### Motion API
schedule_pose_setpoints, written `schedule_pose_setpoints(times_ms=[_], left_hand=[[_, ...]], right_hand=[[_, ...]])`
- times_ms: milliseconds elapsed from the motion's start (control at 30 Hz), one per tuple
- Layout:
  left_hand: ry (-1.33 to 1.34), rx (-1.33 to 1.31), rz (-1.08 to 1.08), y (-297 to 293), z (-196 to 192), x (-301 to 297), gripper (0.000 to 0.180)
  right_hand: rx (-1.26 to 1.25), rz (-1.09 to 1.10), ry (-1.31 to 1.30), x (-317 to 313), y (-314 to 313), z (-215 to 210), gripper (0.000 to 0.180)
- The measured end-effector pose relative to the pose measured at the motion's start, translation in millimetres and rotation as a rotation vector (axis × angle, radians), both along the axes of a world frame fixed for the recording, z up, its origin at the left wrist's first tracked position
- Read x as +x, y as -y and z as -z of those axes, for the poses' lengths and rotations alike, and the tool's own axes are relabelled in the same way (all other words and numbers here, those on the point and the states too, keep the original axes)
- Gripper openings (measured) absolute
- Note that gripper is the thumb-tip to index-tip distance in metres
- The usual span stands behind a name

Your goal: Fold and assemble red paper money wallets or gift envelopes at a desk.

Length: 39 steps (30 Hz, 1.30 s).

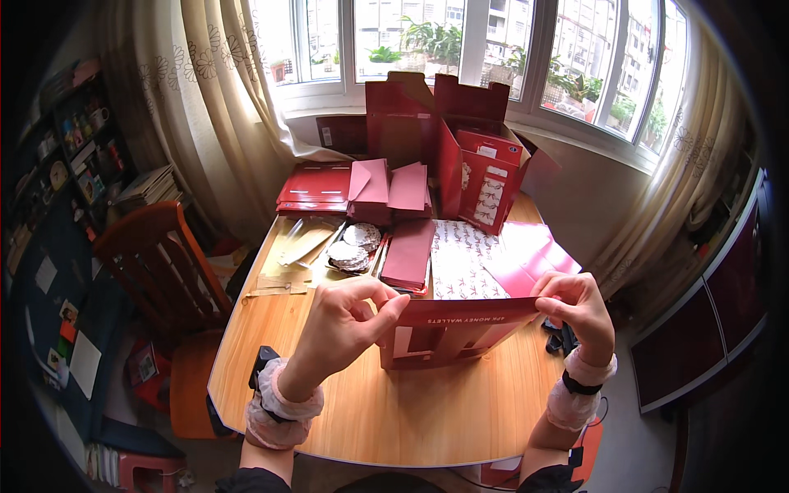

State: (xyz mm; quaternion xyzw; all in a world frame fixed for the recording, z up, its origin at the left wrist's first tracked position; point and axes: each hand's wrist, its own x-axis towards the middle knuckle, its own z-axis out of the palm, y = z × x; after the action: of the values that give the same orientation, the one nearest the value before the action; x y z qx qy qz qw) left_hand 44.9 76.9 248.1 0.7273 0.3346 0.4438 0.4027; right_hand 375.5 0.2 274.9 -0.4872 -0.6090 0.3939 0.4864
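Note:
My left hand (349, 323) pinches the upper left corner of a flat red cardboard package (436, 314) with cut-out windows. At its upper right corner my right hand (578, 311) pinches too, thumb against fingers. Between them the package stands tilted, its lower edge at or just above the wooden table (353, 411). Just beyond lie a stack of dark pink envelopes (408, 248), a white sheet with a small repeated print (464, 251) and glossy pink pieces (538, 256). White scalloped paper rounds (362, 238) are heaped to the left of the envelopes.
Open red cartons (400, 131) stand at the table's far side, one holding a similar red package (489, 177). More pink envelopes (368, 182) and stacked red packages (315, 182) sit nearby. A wooden chair (156, 246) is left, a red-fronted cabinet (686, 345) right.

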Motion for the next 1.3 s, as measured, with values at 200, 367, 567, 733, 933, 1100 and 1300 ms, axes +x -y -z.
schedule_pose_setpoints(times_ms=[200, 367, 567, 733, 933, 1100, 1300], left_hand=[[-0.005, -0.015, 0.027, 0, -5, 1, 0.028], [0.049, -0.032, 0.018, 1, -2, 3, 0.021], [0.007, -0.070, 0.020, -1, 0, 2, 0.029], [0.035, -0.058, 0.015, -4, 5, 3, 0.026], [0.041, -0.083, -0.014, -4, 5, 5, 0.025], [0.037, -0.097, -0.022, -6, 6, 4, 0.024], [0.021, 0.013, -0.059, -4, 4, 5, 0.022]], right_hand=[[-0.060, -0.006, -0.051, 0, 2, -1, 0.011], [-0.025, 0.030, -0.150, -8, 2, -4, 0.004], [0.389, 0.070, 0.347, -8, -2, 3, 0.022], [0.441, 0.078, 0.476, -11, -2, 0, 0.028], [0.536, 0.128, 0.611, -20, -2, 0, 0.026], [0.538, 0.183, 0.712, -27, 1, -2, 0.025], [0.608, 0.174, 0.702, -26, -3, 1, 0.020]])
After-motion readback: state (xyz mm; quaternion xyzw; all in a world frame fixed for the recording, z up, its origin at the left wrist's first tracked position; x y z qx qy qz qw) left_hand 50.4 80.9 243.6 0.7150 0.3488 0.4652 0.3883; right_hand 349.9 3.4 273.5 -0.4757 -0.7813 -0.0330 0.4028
